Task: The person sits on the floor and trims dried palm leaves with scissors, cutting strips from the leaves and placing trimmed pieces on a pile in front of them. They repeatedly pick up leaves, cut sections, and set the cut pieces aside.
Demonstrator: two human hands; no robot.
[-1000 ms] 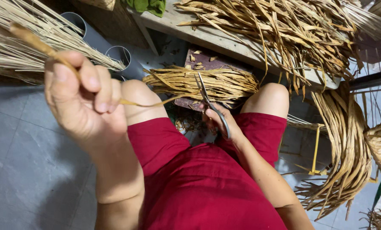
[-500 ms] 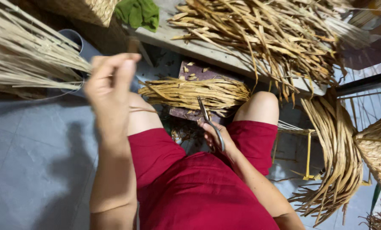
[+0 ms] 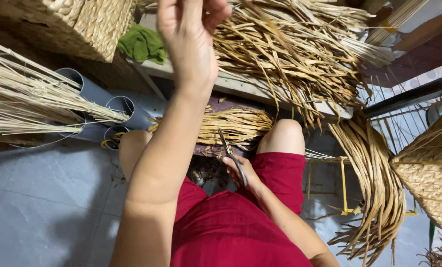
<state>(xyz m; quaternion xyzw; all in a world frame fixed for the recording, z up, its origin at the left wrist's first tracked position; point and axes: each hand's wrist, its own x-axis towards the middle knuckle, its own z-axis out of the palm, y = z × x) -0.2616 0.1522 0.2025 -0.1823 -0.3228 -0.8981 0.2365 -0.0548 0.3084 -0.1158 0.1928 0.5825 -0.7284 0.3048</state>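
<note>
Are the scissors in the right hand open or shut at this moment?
Shut, as far as shows: the scissors in the right hand present one narrow line of blades, no gap between them.

A low wooden table (image 3: 240,85) carries a heap of dried straw strips (image 3: 290,49) and a green cloth (image 3: 142,43). On the grey tiled floor (image 3: 38,198) lie grey pipes (image 3: 90,89) and another curved straw bundle (image 3: 374,183).

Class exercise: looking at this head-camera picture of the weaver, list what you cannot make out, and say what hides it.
- Left hand, head view: fingertips cut off by the top edge, so any grip is unclear.
- Scissors: handles hidden inside the right hand.
- Grey pipes: insides masked by pale straw stalks.
- Woven basket: cropped by the right edge.
</note>
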